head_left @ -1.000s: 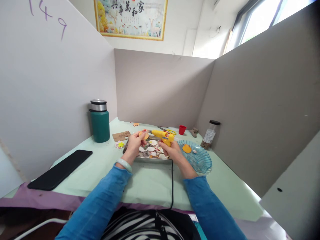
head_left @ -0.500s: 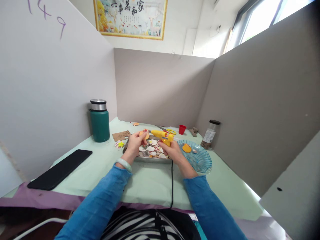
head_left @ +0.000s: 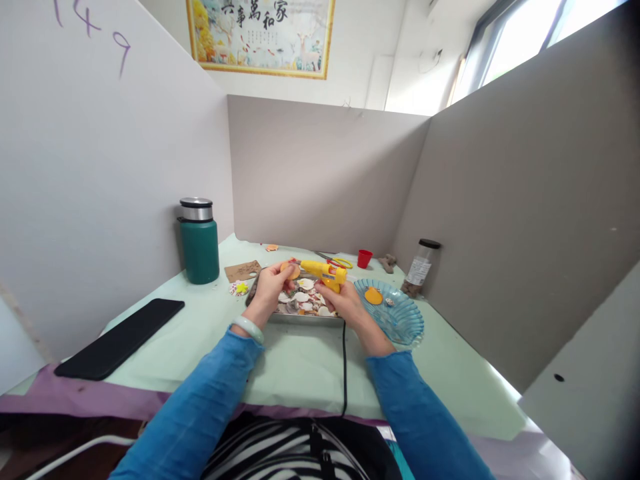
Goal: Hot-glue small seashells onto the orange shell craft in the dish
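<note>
Pinching, left hand (head_left: pixel 271 285) partly hides orange disc (head_left: pixel 295 271).

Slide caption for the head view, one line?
Left hand holds an orange piece, right hand a yellow glue gun, near a tray of shells.

Left hand (head_left: pixel 270 285) pinching, right hand (head_left: pixel 345 305) gripping, forearms (head_left: pixel 195 400) angled inward

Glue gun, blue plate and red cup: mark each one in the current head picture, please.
Yellow glue gun (head_left: pixel 323 271): head view, on its body.
Blue plate (head_left: pixel 400 325): head view, on bare surface.
Red cup (head_left: pixel 365 259): head view, on its outer wall.
</note>
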The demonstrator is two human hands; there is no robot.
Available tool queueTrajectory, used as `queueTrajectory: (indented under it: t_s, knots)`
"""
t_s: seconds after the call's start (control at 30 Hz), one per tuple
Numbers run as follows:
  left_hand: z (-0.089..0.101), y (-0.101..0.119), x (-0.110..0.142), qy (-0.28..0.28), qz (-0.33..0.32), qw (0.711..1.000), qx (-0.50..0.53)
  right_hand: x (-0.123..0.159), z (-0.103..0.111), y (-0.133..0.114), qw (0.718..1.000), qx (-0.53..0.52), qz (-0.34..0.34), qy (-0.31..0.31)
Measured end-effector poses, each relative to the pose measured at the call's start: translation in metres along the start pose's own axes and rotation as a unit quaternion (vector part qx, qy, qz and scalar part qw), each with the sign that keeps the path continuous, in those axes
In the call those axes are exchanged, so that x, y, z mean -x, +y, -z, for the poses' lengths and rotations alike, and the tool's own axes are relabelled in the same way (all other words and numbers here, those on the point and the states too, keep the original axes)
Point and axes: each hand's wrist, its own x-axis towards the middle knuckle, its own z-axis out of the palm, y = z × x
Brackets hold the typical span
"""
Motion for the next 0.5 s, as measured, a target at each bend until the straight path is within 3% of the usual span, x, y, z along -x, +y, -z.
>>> queueTrajectory:
  t_s: [0.5]
  knots:
    - [-0.0016,-0.0046,0.0003,-0.038,-0.002,0.999,-0.01,-0.0032,-0.0008,0.0052,1.0,-0.011,0.011,0.01]
